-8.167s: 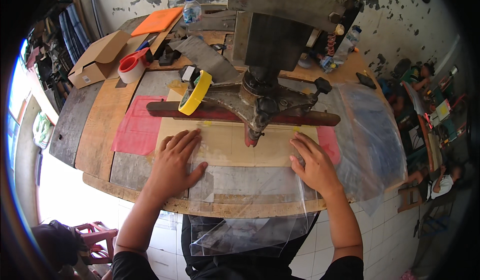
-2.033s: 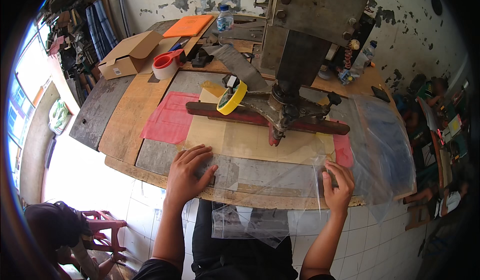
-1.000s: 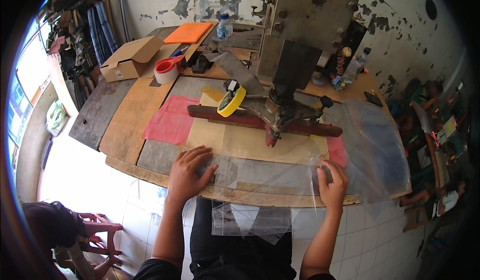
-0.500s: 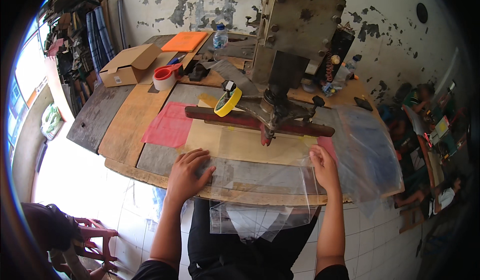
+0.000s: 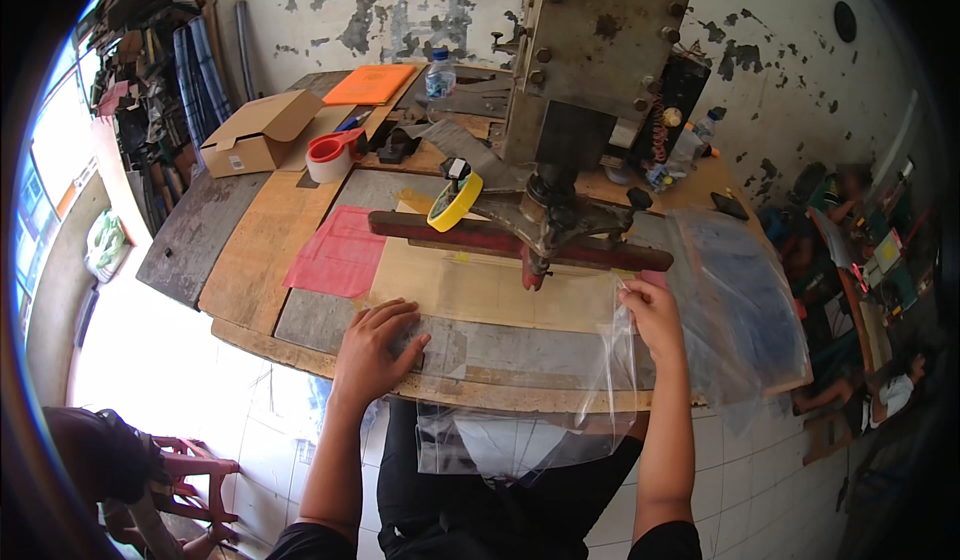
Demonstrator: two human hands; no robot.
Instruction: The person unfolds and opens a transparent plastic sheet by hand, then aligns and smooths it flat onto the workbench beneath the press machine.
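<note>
Two hands work on one clear plastic bag (image 5: 520, 400) that lies across the front edge of the curved wooden worktable (image 5: 250, 270), and the biggest change is in this bag. Compared with half a second ago, its right side is lifted off the table and stands up in a thin fold, while its lower part still hangs over the table edge in front of the person. Behind it, the tall grey metal press machine (image 5: 590, 70) and its long dark red bar (image 5: 500, 240) look the same as before, with the yellow tape roll (image 5: 455, 202) still resting on the bar.

Next in size, the stack of clear plastic bags (image 5: 745, 300) at the right of the table has not moved. I judge that the sheet is being positioned under the bar, because its upper edge is now near the bar.

The right hand (image 5: 652, 312) has gone up and forward since the earlier frame; it now pinches the upper right corner of the bag between thumb and fingers, just below the bar. Before, it lay flatter and lower on the sheet.

The left hand (image 5: 375, 355) stays almost in the same place, with fingers spread and pressed flat on the left part of the bag.
</note>
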